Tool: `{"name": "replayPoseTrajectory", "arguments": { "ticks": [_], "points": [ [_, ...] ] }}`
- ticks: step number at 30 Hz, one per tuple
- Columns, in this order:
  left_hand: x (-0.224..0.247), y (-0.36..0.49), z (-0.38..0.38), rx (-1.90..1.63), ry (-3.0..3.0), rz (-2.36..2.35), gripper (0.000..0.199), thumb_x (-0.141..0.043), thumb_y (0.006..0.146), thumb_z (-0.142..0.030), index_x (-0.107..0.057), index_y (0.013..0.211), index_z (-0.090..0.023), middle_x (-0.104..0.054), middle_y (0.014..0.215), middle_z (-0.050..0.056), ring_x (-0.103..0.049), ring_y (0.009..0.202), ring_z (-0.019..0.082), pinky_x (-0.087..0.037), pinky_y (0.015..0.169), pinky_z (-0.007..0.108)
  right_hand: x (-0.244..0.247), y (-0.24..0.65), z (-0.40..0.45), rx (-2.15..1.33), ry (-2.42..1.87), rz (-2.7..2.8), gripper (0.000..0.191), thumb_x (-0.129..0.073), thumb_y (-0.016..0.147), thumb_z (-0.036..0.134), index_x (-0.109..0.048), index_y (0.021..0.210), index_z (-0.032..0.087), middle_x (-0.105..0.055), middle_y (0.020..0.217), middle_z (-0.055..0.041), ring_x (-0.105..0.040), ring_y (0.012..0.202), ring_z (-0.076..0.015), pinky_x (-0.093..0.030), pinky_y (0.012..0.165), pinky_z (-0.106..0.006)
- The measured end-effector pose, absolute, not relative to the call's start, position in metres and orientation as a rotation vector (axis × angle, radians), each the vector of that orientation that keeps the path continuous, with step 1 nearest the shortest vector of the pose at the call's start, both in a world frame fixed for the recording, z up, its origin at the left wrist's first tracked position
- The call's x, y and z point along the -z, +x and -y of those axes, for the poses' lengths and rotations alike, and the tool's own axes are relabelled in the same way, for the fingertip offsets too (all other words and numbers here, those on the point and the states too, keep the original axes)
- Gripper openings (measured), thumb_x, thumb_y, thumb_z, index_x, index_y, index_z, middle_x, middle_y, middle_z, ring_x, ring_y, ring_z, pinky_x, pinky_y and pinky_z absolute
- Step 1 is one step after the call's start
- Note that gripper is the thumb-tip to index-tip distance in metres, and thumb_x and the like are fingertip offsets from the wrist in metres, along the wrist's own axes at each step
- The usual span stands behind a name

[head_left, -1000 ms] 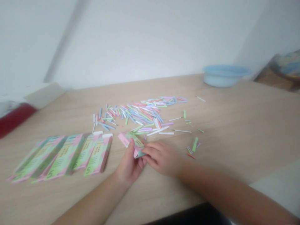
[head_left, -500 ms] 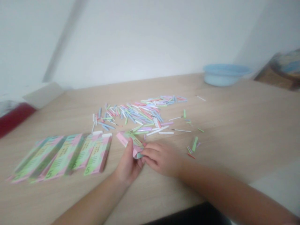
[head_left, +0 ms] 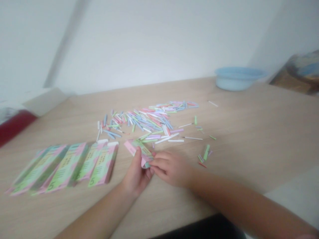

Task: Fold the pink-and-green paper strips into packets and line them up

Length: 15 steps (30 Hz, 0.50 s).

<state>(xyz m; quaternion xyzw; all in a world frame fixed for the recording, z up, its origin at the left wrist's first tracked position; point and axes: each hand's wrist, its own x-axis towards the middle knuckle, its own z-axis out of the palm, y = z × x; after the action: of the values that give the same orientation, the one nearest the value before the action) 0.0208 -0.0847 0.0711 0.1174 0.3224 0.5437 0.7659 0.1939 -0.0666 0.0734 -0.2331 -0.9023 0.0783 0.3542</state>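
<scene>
A small pink and green cardboard box (head_left: 140, 148) lies tilted in my left hand (head_left: 136, 176), whose thumb presses on its upper face. The fingers of my right hand (head_left: 169, 167) are pinched at the box's near end, on a pale green end flap (head_left: 147, 164). Part of that end is hidden by the fingers. Left of my hands, several similar boxes (head_left: 66, 166) lie side by side on the table. Beyond the held box spreads a loose pile of thin pastel sticks (head_left: 149, 119), which look like pen parts.
A light blue basin (head_left: 235, 84) stands at the back right of the wooden table (head_left: 249, 139). Loose green pieces (head_left: 206, 152) and thin white rods (head_left: 193, 138) lie right of the pile. At the left edge are a dark red object (head_left: 16, 124) and a pale carton flap (head_left: 46, 101).
The view has shifted very slightly. Both hands keep almost the same hold on the box, and nothing else has visibly moved.
</scene>
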Motion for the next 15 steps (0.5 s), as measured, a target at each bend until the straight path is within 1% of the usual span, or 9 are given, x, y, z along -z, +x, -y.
{"name": "replayPoseTrajectory", "arguments": {
  "ticks": [5, 9, 12, 15],
  "points": [
    [-0.067, 0.0199, 0.0841, -1.179, 0.27, -0.711, 0.039, -0.049, 0.104, -0.046, -0.067, 0.11, -0.012, -0.075, 0.093, 0.009, -0.072, 0.076, 0.015, -0.062, 0.065, 0.023, -0.0725, 0.1937, 0.0667, -0.21, -0.627, 2.337, 0.023, -0.053, 0.104, 0.028, -0.073, 0.111, 0.018, -0.075, 0.111, -0.0093, -0.067, 0.109, -0.0208, -0.055, 0.096, -0.036],
    [-0.0688, 0.0197, 0.083, -1.172, 0.27, -0.741, 0.04, -0.046, 0.105, -0.046, -0.067, 0.107, -0.011, -0.074, 0.092, 0.009, -0.072, 0.075, 0.015, -0.062, 0.066, 0.023, -0.071, 0.194, 0.0644, -0.329, -0.665, 2.288, 0.018, -0.059, 0.101, 0.027, -0.074, 0.108, 0.021, -0.075, 0.108, -0.0073, -0.068, 0.106, -0.0203, -0.055, 0.094, -0.035],
    [-0.0712, 0.0203, 0.0829, -1.175, 0.285, -0.775, 0.038, -0.049, 0.104, -0.045, -0.068, 0.105, -0.012, -0.074, 0.091, 0.008, -0.071, 0.074, 0.014, -0.062, 0.063, 0.023, -0.0691, 0.1947, 0.0616, -0.406, -0.66, 2.244, 0.015, -0.061, 0.1, 0.026, -0.074, 0.104, 0.021, -0.075, 0.105, -0.0066, -0.068, 0.105, -0.0195, -0.054, 0.094, -0.034],
    [-0.0715, 0.0208, 0.0839, -1.182, 0.309, -0.812, 0.037, -0.051, 0.103, -0.046, -0.068, 0.104, -0.013, -0.073, 0.087, 0.007, -0.07, 0.072, 0.014, -0.061, 0.061, 0.022, -0.0687, 0.1956, 0.0607, -0.386, -0.651, 2.26, 0.014, -0.061, 0.1, 0.025, -0.074, 0.104, 0.02, -0.075, 0.105, -0.0066, -0.067, 0.105, -0.0198, -0.053, 0.094, -0.035]
  ]
}}
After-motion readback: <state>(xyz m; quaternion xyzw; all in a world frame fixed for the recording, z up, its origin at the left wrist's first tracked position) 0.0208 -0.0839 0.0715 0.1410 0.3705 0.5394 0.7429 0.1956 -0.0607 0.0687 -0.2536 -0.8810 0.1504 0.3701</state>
